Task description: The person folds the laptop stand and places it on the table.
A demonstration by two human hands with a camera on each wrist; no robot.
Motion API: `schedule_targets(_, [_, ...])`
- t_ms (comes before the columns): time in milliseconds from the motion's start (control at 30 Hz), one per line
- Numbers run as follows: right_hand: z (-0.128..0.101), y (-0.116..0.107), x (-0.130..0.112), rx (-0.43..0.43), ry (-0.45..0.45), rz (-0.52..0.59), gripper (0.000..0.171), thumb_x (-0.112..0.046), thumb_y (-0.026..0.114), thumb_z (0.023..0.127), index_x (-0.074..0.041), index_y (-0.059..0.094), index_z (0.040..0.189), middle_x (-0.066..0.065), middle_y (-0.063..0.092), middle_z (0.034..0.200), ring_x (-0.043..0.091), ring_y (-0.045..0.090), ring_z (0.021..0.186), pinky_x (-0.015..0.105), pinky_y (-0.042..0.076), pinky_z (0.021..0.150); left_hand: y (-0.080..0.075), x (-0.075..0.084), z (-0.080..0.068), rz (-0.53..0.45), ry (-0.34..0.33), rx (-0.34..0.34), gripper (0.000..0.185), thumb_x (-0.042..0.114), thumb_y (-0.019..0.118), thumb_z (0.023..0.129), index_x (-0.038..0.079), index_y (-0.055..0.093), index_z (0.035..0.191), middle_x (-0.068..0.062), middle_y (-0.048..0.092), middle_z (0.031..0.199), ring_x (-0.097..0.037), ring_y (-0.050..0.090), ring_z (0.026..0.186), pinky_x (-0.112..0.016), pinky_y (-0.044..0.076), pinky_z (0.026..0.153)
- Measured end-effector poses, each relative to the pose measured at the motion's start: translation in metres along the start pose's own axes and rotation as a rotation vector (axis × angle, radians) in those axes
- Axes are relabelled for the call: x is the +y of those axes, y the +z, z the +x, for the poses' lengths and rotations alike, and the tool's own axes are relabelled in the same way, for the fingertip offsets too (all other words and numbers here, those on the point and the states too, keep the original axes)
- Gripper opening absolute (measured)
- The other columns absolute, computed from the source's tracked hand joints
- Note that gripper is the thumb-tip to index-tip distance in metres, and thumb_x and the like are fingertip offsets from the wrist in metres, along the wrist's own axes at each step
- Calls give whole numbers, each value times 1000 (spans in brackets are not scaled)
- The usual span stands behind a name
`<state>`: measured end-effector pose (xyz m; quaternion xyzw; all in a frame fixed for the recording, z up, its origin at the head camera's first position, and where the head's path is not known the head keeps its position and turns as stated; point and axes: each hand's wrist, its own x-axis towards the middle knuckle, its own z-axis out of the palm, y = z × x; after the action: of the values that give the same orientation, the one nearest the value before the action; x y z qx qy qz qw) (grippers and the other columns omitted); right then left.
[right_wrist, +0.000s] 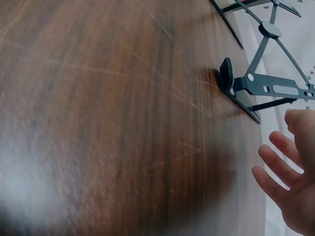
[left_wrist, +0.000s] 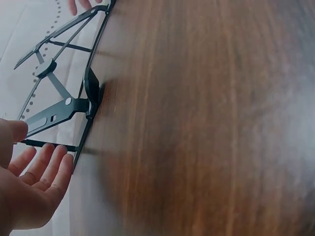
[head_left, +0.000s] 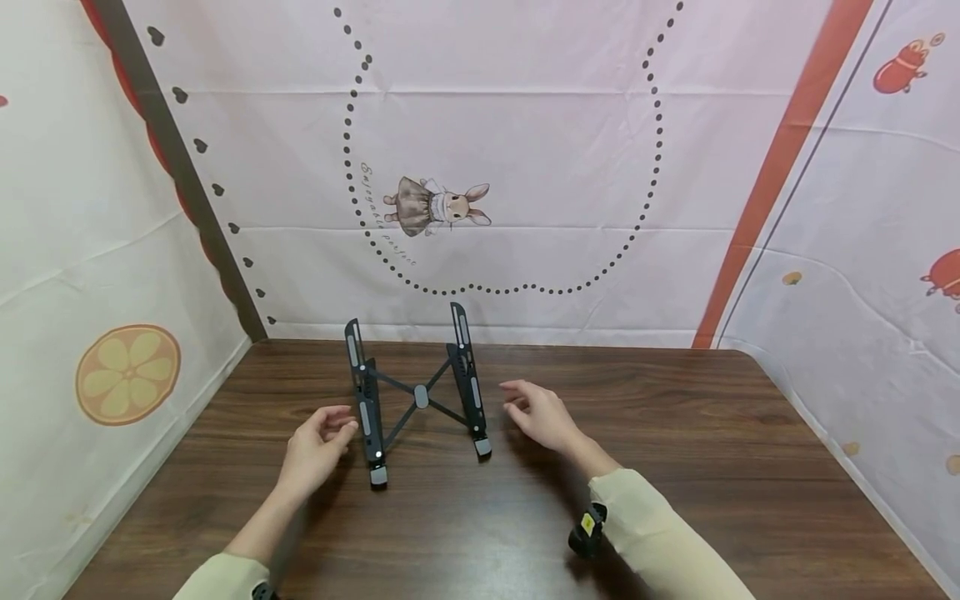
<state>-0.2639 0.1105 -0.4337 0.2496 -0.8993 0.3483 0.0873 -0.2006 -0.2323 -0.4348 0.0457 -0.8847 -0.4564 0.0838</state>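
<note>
A dark folding laptop stand (head_left: pixel 421 396) stands unfolded on the table, its two slotted side arms raised and joined by an X-shaped brace with a grey hub. My left hand (head_left: pixel 317 446) is just beside the left arm of the stand, fingers loosely bent and gripping nothing. In the left wrist view, the left fingers (left_wrist: pixel 47 169) spread close to the stand's side; whether they touch it I cannot tell. To the right of the stand is my right hand (head_left: pixel 542 414), apart from it, with relaxed fingers. The right wrist view shows this hand (right_wrist: pixel 298 172) holding nothing.
The brown wooden table (head_left: pixel 697 467) extends to both sides. A white patterned cloth (head_left: pixel 510 150) hangs behind it and along the left and right sides. A small black device (head_left: pixel 587 533) is strapped at the right sleeve (head_left: pixel 652 525).
</note>
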Motion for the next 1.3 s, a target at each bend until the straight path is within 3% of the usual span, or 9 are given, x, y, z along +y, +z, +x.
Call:
schedule_targets(533, [10,23,-21,1,106,176,37,-13,58,90,-5,53,126,11,67,105,21,64,90,31,52,71,13,5,2,-136,-39,-47,34,16,55,92,2,50,122,-18,63,104,-19,66,81,-28,55,66])
schedule_targets(867, [19,33,-27,24,242,323,31,-10,55,91,-8,55,122,10,65,96,21,64,73,23,51,55,19,7,5,-154,-85,-39,30,11,54,91,1,49,119,-17,63,99,-16,66,79,-28,55,65])
schedule_targets(1300, [25,38,-27,39,322,376,28,-8,61,86,-6,57,114,6,65,89,11,57,68,25,49,58,20,2,9,-167,-98,-68,21,9,53,92,0,51,111,-13,66,91,-14,65,73,-27,55,60])
